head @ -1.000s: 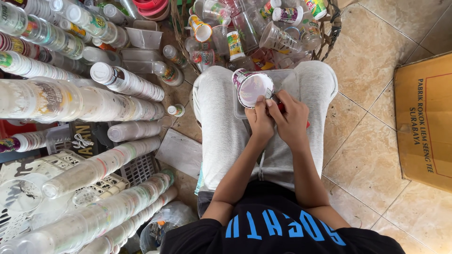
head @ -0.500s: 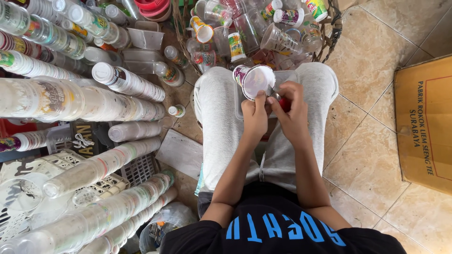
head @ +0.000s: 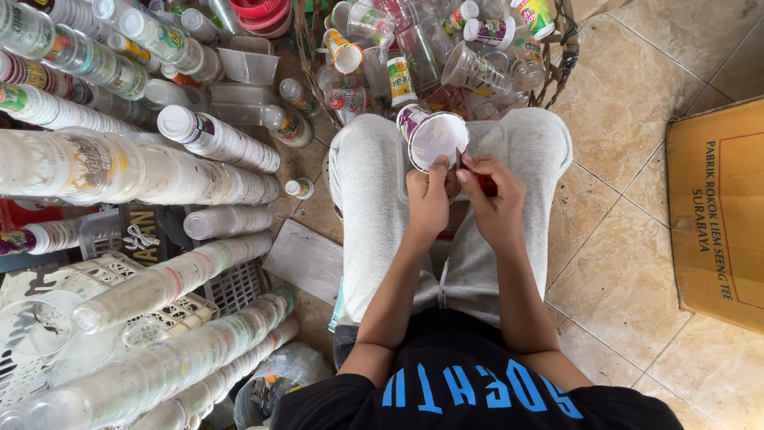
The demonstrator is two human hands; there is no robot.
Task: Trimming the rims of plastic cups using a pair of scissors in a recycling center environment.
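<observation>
A plastic cup [head: 436, 137] with a white foil lid is held over the lap, between the knees in grey trousers [head: 362, 199], its lidded mouth tilted up toward the camera. The left hand [head: 427, 199] is wrapped around the cup's lower side, grip clenched on it. The right hand [head: 495, 195] is just beside the left, fingertips [head: 464, 171] pinched at the lid's edge; something red [head: 487, 185] is partly seen in the palm, what it is cannot be told. So the right grip is closed at the cup rim, and whether the lid itself is caught cannot be told.

Just beyond the knees a wire basket [head: 567, 56] is seen, filled with loose clear cups and small bottles [head: 477, 36]. To the left, long nested stacks of clear cups [head: 171, 275] are laid on their sides, with more stacks [head: 119, 171] above them. A white plastic crate [head: 48, 279] is seen under the lower stacks. A flat grey board [head: 306, 259] lies on the tiled floor [head: 629, 263] beside the left leg. A brown cardboard box [head: 720, 207] sits at the right edge, well apart from the hands. A black shirt [head: 477, 398] with blue lettering fills the bottom of the view.
</observation>
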